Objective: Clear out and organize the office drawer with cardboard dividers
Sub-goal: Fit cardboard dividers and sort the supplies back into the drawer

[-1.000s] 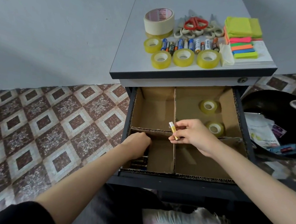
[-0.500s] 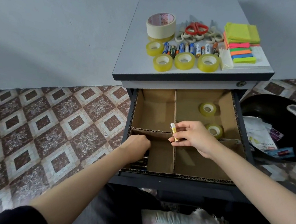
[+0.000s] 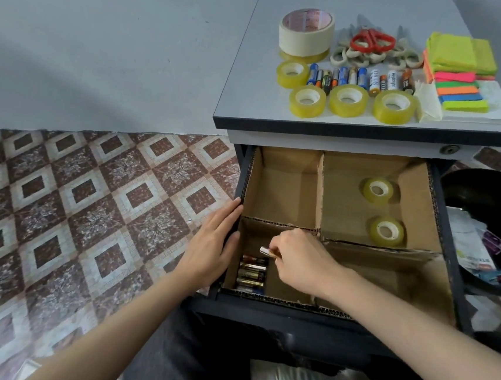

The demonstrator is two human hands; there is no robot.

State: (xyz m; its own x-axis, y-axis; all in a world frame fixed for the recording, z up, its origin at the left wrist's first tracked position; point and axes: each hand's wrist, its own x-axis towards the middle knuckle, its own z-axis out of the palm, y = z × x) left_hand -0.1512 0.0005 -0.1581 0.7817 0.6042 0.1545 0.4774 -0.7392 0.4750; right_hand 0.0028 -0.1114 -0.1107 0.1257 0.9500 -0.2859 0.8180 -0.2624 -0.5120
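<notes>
The open drawer [image 3: 448,239] holds cardboard dividers [image 3: 319,193] that split it into four compartments. My right hand [image 3: 300,259] pinches a gold battery [image 3: 267,252] low inside the near-left compartment, just above several batteries [image 3: 252,274] lying in a row there. My left hand [image 3: 215,241] lies flat with straight fingers against the drawer's left outer wall. Two rolls of clear tape [image 3: 377,190] [image 3: 387,231] sit in the far-right compartment.
On the cabinet top [image 3: 255,67] lie a masking tape roll [image 3: 305,31], several clear tape rolls [image 3: 348,99], a row of batteries [image 3: 357,79], scissors [image 3: 372,40] and sticky notes [image 3: 461,54]. A black bin [image 3: 487,194] with paper scraps stands at the right.
My right hand has carried the gold battery left and down into the near-left compartment. My left hand has come out of that compartment and now lies on the drawer's outer left side.
</notes>
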